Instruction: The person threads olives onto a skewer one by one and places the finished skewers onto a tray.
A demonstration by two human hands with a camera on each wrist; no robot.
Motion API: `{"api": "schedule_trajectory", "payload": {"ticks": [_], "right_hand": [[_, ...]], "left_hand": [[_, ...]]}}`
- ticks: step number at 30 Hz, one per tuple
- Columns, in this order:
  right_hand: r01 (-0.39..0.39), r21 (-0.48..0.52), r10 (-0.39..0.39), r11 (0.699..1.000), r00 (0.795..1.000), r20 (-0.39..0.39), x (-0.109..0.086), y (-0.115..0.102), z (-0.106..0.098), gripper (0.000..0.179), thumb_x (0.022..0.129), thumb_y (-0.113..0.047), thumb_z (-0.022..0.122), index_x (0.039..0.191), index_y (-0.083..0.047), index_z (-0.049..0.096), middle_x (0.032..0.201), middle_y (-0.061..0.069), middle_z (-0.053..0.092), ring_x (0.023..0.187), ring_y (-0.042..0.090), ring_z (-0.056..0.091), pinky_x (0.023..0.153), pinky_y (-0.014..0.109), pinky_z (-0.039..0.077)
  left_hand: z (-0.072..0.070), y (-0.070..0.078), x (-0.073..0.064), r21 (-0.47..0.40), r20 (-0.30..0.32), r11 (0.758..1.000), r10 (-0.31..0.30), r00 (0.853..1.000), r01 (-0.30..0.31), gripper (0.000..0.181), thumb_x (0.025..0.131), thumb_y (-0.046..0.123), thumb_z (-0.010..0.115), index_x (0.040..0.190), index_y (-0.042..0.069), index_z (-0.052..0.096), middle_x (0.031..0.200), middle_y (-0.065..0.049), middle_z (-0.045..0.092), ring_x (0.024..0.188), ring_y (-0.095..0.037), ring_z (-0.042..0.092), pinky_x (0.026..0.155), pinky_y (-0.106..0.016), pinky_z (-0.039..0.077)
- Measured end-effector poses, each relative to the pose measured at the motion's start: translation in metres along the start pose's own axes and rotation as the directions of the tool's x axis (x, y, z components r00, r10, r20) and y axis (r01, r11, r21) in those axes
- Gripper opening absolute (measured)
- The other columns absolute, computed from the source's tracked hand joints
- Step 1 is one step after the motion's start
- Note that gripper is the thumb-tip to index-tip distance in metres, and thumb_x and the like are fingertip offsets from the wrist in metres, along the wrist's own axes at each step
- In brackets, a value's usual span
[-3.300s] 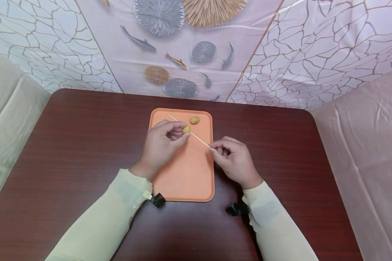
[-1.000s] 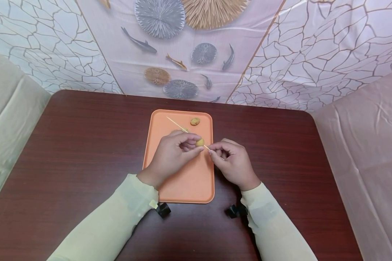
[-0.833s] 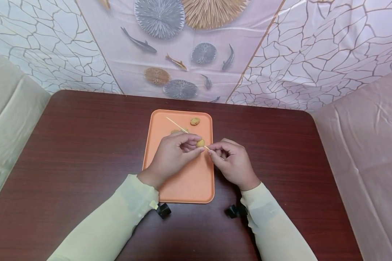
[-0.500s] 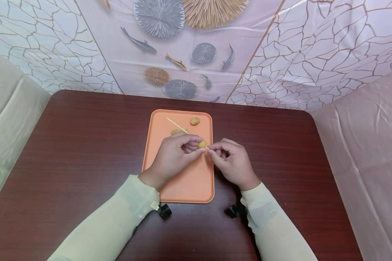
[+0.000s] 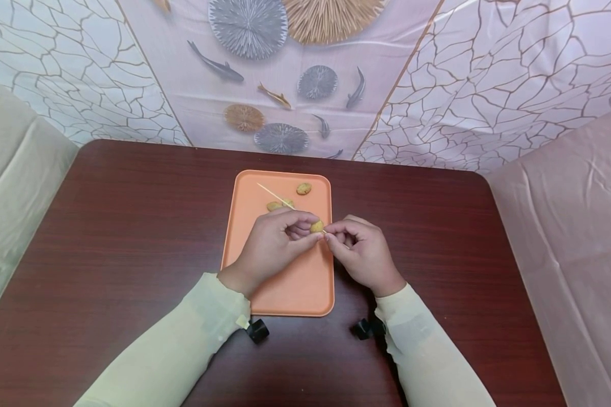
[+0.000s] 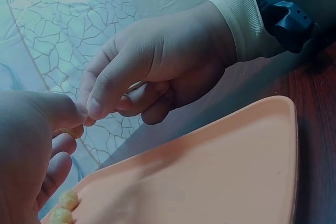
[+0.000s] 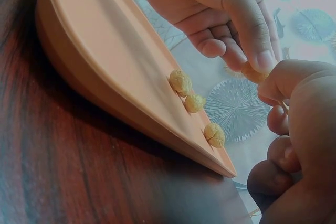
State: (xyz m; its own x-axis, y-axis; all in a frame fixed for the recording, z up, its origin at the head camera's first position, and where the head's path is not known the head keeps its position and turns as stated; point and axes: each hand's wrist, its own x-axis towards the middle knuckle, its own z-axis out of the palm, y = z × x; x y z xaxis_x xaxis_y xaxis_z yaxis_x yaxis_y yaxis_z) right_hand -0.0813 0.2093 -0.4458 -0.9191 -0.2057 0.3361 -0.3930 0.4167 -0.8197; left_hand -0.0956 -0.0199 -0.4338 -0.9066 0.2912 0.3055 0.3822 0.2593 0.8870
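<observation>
My left hand (image 5: 272,240) pinches a small yellow-brown wrinkled ball (image 5: 317,226) between thumb and fingers, over the orange tray (image 5: 290,288). A thin wooden skewer (image 5: 275,195) runs through the ball; its far end sticks out past the left hand to the upper left. My right hand (image 5: 364,251) pinches the skewer's near end, fingertips right beside the ball. In the right wrist view the same ball (image 7: 254,72) is partly hidden by both hands. Behind the left hand, two similar balls (image 5: 273,206) lie side by side on the tray, and another ball (image 5: 303,189) sits near its far right corner.
The tray lies on a dark red-brown table (image 5: 132,226) with rounded far corners. A patterned cloth (image 5: 285,102) hangs behind the table, with plain pale cloths (image 5: 580,226) at the sides. A black camera (image 5: 257,330) is strapped to each wrist.
My left hand has slid the ball along the skewer, rightward and nearer, until it reaches my right fingertips. The two balls behind the left hand have come into view. The right hand has barely moved.
</observation>
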Motion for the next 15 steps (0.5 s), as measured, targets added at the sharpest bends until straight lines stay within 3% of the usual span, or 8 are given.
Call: {"api": "schedule_trajectory", "payload": {"ticks": [15], "right_hand": [[-0.007, 0.01, 0.007, 1.0, 1.0, -0.001, 0.0, -0.0005, -0.0002, 0.01, 0.101, -0.008, 0.084, 0.104, -0.016, 0.087, 0.079, -0.004, 0.062, 0.065, 0.013, 0.052, 0.055, 0.021, 0.043]], "left_hand": [[0.0012, -0.0002, 0.0, 0.008, 0.007, 1.0, -0.021, 1.0, 0.021, 0.026, 0.092, 0.019, 0.096, 0.115, 0.013, 0.085, 0.102, 0.003, 0.082, 0.09, -0.007, 0.077, 0.081, -0.024, 0.068]]}}
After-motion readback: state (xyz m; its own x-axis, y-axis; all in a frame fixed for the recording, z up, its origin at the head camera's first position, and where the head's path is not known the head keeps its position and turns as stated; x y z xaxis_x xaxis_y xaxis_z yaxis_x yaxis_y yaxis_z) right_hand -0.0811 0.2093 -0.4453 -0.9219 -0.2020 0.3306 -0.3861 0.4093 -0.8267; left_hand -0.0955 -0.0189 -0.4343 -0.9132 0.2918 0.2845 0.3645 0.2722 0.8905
